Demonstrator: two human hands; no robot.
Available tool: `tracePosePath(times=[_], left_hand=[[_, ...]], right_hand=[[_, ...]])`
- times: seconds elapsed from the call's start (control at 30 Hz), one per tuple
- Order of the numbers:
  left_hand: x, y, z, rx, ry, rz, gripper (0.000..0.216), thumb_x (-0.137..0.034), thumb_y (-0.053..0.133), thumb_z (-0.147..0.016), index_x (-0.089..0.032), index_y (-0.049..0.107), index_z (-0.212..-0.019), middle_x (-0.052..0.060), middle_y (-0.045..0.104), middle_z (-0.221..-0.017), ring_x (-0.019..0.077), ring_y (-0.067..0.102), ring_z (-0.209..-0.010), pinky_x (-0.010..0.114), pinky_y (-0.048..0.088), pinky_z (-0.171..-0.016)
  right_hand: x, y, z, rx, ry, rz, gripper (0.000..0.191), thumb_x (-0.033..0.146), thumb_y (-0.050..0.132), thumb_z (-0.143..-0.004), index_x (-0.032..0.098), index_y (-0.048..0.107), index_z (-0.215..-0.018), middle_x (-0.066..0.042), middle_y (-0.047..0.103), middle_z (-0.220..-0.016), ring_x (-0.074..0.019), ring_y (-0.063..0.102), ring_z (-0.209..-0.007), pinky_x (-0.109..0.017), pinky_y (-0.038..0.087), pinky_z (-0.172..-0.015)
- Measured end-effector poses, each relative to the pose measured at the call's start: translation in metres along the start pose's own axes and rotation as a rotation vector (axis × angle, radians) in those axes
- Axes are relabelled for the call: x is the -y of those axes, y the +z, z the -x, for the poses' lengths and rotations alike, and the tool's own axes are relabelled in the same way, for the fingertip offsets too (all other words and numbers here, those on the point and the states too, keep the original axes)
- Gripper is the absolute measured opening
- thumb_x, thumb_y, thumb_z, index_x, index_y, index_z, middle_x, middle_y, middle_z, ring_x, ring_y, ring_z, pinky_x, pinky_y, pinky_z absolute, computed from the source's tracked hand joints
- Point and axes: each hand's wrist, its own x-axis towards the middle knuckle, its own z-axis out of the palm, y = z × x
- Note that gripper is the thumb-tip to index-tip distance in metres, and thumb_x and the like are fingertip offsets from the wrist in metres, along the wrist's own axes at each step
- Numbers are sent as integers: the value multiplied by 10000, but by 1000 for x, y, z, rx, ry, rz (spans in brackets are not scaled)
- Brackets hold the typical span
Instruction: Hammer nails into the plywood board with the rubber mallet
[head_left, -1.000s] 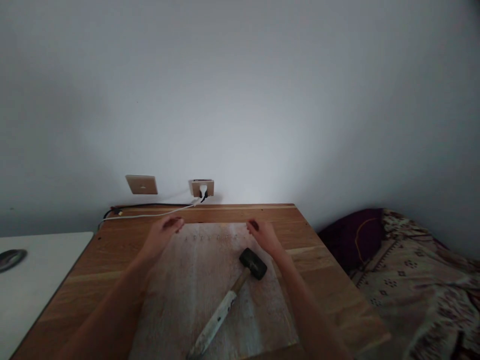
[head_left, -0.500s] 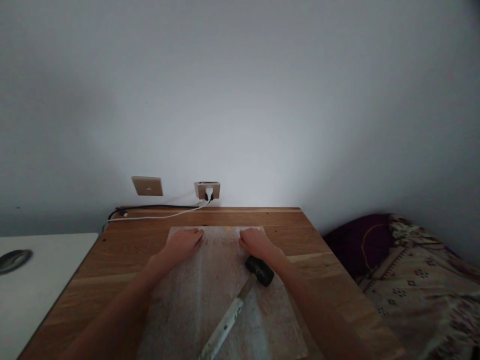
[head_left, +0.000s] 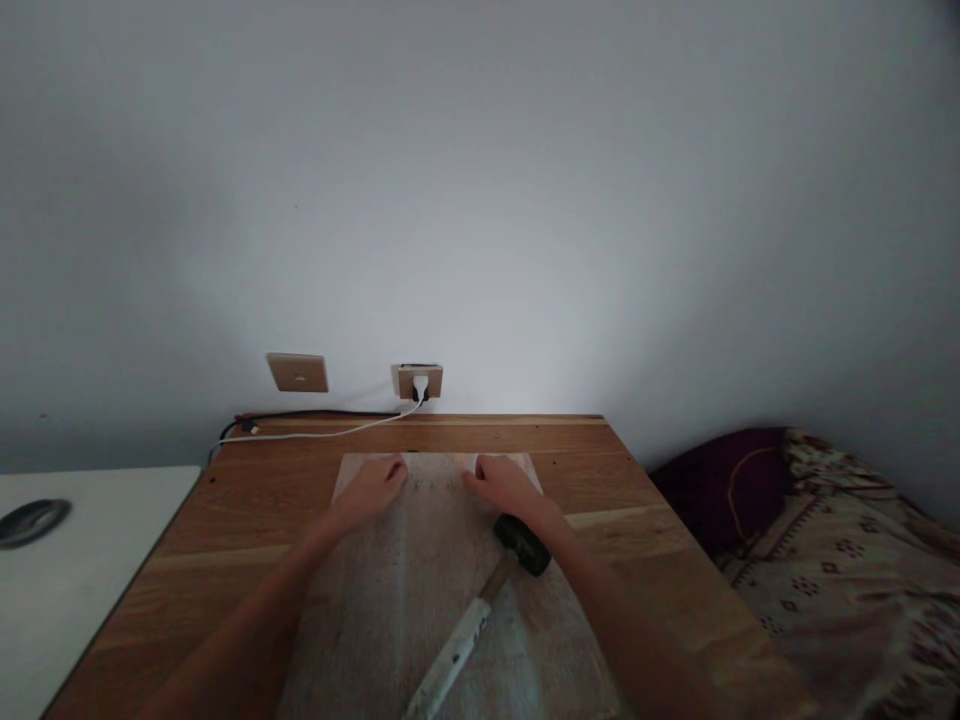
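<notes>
Both hands down flat on the pale board [head_left: 442, 590], near its far edge. Left hand [head_left: 373, 488] palm-down, fingers loosely together, pinching nothing. Right hand [head_left: 504, 482] likewise pressed on the surface, just beyond the black mallet head. Mallet [head_left: 480, 610] lying diagonally on the board, handle toward the near edge, untouched. Board resting on the wooden table [head_left: 637, 520]; white cable [head_left: 322, 433] along the back.

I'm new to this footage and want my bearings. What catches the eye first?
Two bare hands, left hand and right hand, lie flat on a pale board on the wooden table. A black-headed mallet lies on the board beside the right forearm, below a wall socket.
</notes>
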Motion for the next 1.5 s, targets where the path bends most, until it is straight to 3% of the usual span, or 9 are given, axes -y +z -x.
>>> tracePosePath(times=[0.2, 0.37, 0.5, 0.6, 0.77, 1.0, 1.13, 1.33, 1.5], left_hand=[[-14, 12, 1, 133, 228, -538, 261, -243, 468, -946, -156, 674, -1079, 186, 746, -1054, 320, 718, -979, 411, 519, -857], [-18, 11, -13, 145, 233, -553, 275, -260, 483, -951, -161, 730, -882, 179, 768, -995, 316, 720, -932, 410, 507, -840], [-13, 16, -15, -21, 54, -289, 263, -270, 518, -890, -183, 654, -683, 100, 744, -811, 237, 676, -811, 326, 460, -747], [-9, 15, -12, -180, -116, 207, 304, -372, 502, -848, -197, 549, -603, 35, 608, -631, 173, 568, -641, 277, 389, -611], [-5, 10, -7, -104, -259, 712, 347, -489, 458, -754, -182, 618, -785, -19, 536, -634, 120, 423, -483, 247, 257, -468], [-19, 30, -6, 45, 100, -309, 205, -315, 533, -870, -163, 669, -893, 138, 741, -919, 277, 697, -875, 360, 495, -778], [-30, 31, -22, 132, 264, -497, 167, -196, 530, -889, -172, 689, -843, 153, 751, -930, 293, 711, -884, 386, 496, -821], [-44, 17, -37, -169, -30, 516, 318, -317, 599, -865, -195, 537, -579, -4, 533, -565, 146, 526, -551, 247, 386, -548], [-54, 44, -5, -51, -494, 1602, 219, -150, 500, -878, -136, 626, -700, -3, 566, -604, 83, 509, -483, 173, 365, -438]], right_hand=[[16, -3, 1, -31, -30, 62, 144, 231, 644, -846, 181, 648, -711, -164, 744, -876, -311, 699, -947, -368, 462, -837], [12, -25, 4, -98, -42, -63, 457, 268, 239, -1018, 154, 653, -861, -73, 672, -730, -159, 590, -595, -257, 427, -553], [11, -20, 3, -38, -52, -103, 597, 314, 123, -1047, 155, 657, -834, -16, 599, -603, -119, 497, -463, -221, 379, -460], [18, -2, 2, 1, -36, -29, 486, 432, 401, -1021, 167, 650, -697, -67, 669, -650, -169, 630, -619, -258, 459, -598], [36, 18, -1, -13, -17, 88, 165, 253, 628, -881, 148, 711, -785, -181, 764, -907, -279, 713, -911, -333, 477, -817], [25, -15, 0, -186, -15, -71, 282, 252, 418, -960, 183, 661, -834, -61, 725, -860, -191, 648, -846, -272, 447, -757], [3, -26, 23, -186, -19, -167, 256, 245, 438, -911, 203, 610, -726, 1, 647, -708, -167, 615, -747, -249, 434, -678], [3, -29, 44, -131, -59, -166, 248, 261, 506, -917, 200, 591, -692, 29, 596, -644, -144, 556, -642, -245, 372, -608], [51, -35, 38, -39, -197, -104, 189, 253, 571, -957, 187, 663, -807, 0, 670, -717, -151, 591, -682, -259, 359, -651]])
